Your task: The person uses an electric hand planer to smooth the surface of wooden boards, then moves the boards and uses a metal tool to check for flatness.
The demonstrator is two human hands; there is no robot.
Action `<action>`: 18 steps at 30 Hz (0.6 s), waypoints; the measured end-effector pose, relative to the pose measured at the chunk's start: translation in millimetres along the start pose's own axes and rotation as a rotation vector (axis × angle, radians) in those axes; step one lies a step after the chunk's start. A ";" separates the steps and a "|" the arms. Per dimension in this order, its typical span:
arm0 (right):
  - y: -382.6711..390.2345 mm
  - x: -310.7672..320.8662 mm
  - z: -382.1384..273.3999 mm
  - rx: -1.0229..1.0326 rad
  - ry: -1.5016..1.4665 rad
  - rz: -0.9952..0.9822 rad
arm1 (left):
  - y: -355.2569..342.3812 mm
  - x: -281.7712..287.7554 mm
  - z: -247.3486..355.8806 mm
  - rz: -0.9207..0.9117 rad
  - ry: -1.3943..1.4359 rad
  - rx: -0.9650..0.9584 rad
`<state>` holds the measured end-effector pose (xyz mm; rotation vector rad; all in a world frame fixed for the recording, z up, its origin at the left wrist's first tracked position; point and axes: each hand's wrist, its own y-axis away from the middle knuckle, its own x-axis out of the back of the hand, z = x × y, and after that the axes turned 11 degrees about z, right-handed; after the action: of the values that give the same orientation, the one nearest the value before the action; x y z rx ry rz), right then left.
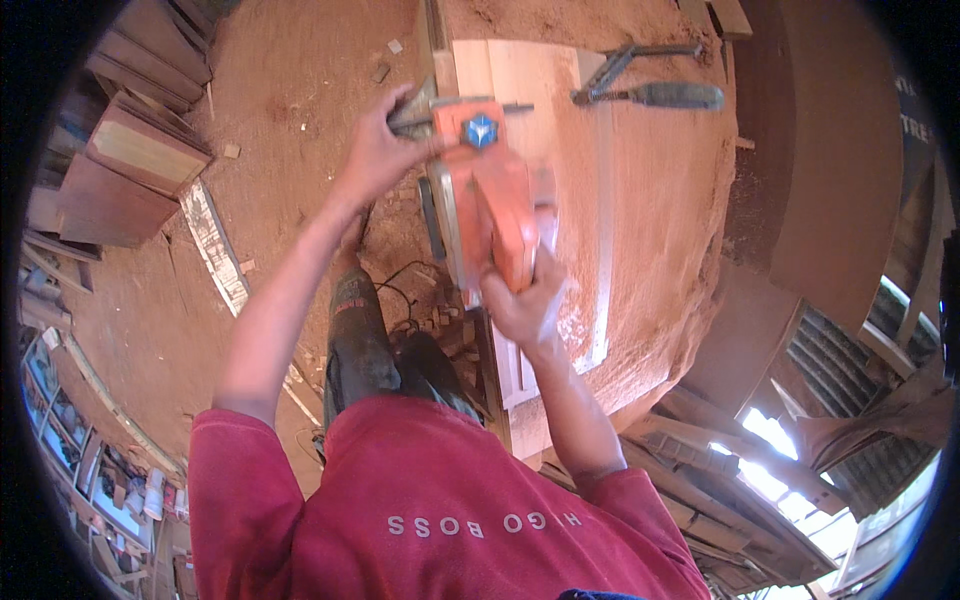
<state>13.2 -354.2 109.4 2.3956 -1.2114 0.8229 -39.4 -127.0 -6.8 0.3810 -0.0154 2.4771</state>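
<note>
An orange electric planer (505, 220) with a blue knob sits at the left edge of the workbench, slightly blurred. My left hand (395, 140) grips its front end, fingers around a dark part at its side. Low at the planer's back, my right hand (525, 295) is wrapped round the rear handle. Beneath and beside the tool lies pale wooden stock (570, 150) with long strips. On the sawdust-covered bench (670, 200), to the right, are a dark metal angled tool (610, 70) and a tool with a long dark handle (675, 96).
Boards (130, 170) are piled at the left, near a long whitish plank (215, 245) on the dusty floor. A dark cable (400, 275) lies by my legs. Large sheets (830, 180) and leaning timber (730, 490) line the right. Assorted clutter (110, 490) fills the lower left.
</note>
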 end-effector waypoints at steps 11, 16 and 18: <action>-168.1 -77.0 -68.4 -0.013 -0.236 0.058 | -202.6 29.1 -15.6 0.112 0.068 -0.019; -69.8 -36.3 -28.9 -0.073 -0.204 0.026 | -97.5 8.2 -15.8 -0.056 0.114 -0.005; -2.7 -4.6 12.1 -0.036 -0.074 0.024 | -10.8 -16.2 -16.8 -0.082 0.170 -0.006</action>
<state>17.4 -356.1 97.0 2.4056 -1.2746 0.7194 -25.2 -126.0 -28.2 0.1638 0.0622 2.4197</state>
